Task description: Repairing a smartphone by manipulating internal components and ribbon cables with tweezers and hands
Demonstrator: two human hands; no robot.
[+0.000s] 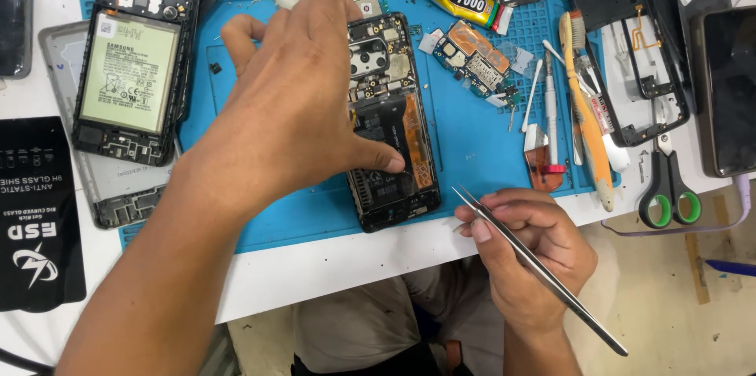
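Tweezers [543,270] sit in the right hand [531,254] off the tabletop's [331,262] front edge; left hand [295,100] (thumb down) presses the opened phone [391,120] near that edge.

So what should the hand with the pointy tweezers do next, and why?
Probably bring the tweezers up to the opened phone. The left hand already rests on it, thumb pressed on its lower half, while the right hand holds the tweezers off the mat's edge, tips aimed toward the phone but not touching it.
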